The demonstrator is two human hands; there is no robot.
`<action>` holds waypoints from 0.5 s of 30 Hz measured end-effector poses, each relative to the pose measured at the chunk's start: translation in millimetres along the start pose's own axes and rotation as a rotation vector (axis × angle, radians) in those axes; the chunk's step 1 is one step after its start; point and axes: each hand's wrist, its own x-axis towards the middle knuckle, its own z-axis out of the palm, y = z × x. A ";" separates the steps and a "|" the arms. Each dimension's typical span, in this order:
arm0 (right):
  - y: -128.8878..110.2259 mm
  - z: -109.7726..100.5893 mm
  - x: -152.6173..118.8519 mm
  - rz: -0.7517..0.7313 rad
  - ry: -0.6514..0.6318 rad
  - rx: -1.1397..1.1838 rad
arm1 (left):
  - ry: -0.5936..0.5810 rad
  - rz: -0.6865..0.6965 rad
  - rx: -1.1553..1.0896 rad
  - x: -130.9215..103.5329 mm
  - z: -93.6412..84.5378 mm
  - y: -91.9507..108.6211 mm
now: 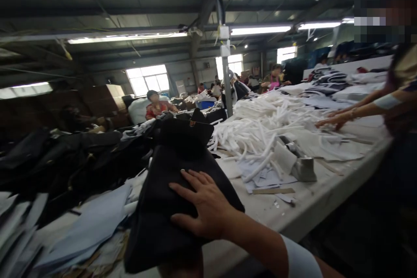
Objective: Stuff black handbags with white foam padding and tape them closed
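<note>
A black bag with a flap and a small metal clasp at its far end is raised at a tilt in front of me. My right hand lies on its upper face with the fingers spread, and a pale band wraps that forearm. Beneath the bag's lower edge a shaded part of my left hand or wrist shows; its fingers are hidden by the bag.
White strips are heaped on the long table, near a grey metal block. At the right, a co-worker's hands reach over white material. Black bags and pale sheets lie left. A post rises behind.
</note>
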 end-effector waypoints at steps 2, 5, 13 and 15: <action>15.9 10.9 -3.0 0.044 -0.100 -0.043 | -0.006 -0.061 -0.117 -5.6 11.1 -6.4; 37.3 32.6 -13.9 0.079 -0.214 -0.068 | 0.007 -0.143 -0.330 -17.3 30.4 -16.7; 50.7 50.4 -31.0 0.048 -0.250 -0.069 | 0.024 -0.784 -1.150 -50.1 38.3 -25.3; 53.6 54.4 -33.6 0.034 -0.250 -0.070 | -0.146 -0.903 -1.094 -67.1 28.5 -15.0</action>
